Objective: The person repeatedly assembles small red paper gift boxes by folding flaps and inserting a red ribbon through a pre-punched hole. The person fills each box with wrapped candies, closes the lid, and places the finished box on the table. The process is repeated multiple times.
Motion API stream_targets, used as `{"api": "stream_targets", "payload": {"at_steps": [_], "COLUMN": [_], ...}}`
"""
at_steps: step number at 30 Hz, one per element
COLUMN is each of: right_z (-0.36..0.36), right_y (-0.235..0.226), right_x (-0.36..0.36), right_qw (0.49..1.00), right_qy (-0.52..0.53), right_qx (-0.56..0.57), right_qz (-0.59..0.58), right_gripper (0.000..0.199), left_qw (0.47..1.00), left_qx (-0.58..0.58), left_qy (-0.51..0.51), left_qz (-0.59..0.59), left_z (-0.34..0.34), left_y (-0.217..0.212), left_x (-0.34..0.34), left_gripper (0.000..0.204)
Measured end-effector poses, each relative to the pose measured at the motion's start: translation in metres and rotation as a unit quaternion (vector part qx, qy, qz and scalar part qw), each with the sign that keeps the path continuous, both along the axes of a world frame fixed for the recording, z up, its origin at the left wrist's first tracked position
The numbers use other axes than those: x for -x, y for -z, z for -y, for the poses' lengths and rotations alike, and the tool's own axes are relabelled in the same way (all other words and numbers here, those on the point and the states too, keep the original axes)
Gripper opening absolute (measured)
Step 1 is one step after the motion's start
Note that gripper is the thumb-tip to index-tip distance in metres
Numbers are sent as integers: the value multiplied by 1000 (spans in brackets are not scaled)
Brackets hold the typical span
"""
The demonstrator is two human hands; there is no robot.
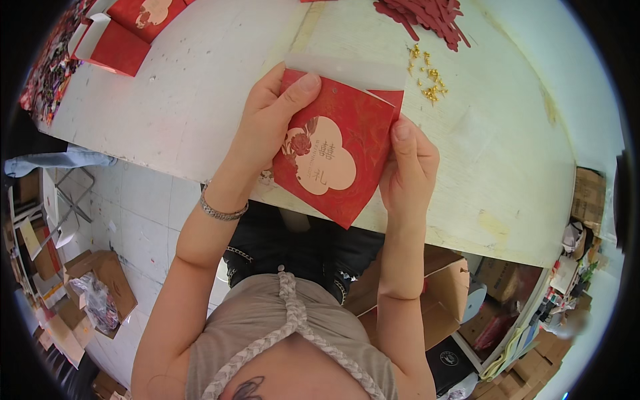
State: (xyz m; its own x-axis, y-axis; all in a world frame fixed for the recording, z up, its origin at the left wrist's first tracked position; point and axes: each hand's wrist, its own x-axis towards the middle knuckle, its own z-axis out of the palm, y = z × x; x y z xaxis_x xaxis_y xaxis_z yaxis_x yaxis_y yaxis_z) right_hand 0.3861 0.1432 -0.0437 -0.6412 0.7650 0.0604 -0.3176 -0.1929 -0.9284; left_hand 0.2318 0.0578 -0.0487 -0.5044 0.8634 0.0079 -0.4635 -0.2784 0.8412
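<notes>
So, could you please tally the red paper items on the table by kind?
Red envelope held in both hands: 1
Flat red boxes at the far left corner: 2
Pile of red strips: 1
Total: 4

Packing workshop (cardboard boxes, worktable)

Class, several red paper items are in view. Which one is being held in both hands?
The red envelope with the pale flower-shaped panel, between left hand and right hand; others lie on the table.

Bright even light, soft shadows, sharp centre, fisheye bending, dark vignetted corners, blurred right rim
</notes>
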Motion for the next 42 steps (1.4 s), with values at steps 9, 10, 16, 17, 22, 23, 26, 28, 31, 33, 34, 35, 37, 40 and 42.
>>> {"api": "stream_targets", "payload": {"at_steps": [9,10,16,17,22,23,26,28,31,33,34,35,37,40,42], "right_z": [15,16,0,-3,2,4,3,2,-2,-5,-5,-4,-4,-8,-10], "right_y": [-2,-4,0,1,4,3,2,-3,-11,-7,-6,-5,-5,-4,8], "right_x": [12,17,6,4,12,17,19,19,17,15,15,16,18,18,17], "right_qw": [966,976,941,922,912,920,947,970,987,979,979,978,983,990,987], "right_qy": [173,177,146,168,231,233,201,151,78,68,73,77,66,42,42], "right_qx": [-192,-102,-304,-344,-338,-313,-248,-182,-119,-170,-177,-184,-170,-138,-152], "right_qz": [20,-74,17,53,40,28,38,57,78,93,76,59,34,2,-30], "right_gripper": [24,26,24,20,10,10,9,10,15,18,20,21,20,17,17], "left_qw": [995,993,995,994,997,996,987,982,983,987,990,992,995,996,994], "left_qx": [20,32,-6,-5,57,56,65,50,9,14,4,-6,-21,-43,-56], "left_qy": [-37,-32,-30,-36,-16,-21,-47,-64,-68,-47,-35,-23,-6,6,-6], "left_qz": [-96,-109,-98,-101,-48,-70,-141,-172,-172,-150,-137,-123,-97,-78,-94], "left_z": [-3,-4,-4,-3,-1,-1,0,0,-4,-2,-2,-2,-3,-8,-10], "left_y": [-5,-4,-8,-9,-10,-8,-7,-7,-6,-11,-13,-13,-12,-2,0], "left_x": [-8,-6,-8,-10,-14,-13,-13,-13,-15,-15,-14,-12,-9,-5,-7], "left_gripper": [33,33,32,31,26,26,24,23,21,21,21,21,22,20,16]}}
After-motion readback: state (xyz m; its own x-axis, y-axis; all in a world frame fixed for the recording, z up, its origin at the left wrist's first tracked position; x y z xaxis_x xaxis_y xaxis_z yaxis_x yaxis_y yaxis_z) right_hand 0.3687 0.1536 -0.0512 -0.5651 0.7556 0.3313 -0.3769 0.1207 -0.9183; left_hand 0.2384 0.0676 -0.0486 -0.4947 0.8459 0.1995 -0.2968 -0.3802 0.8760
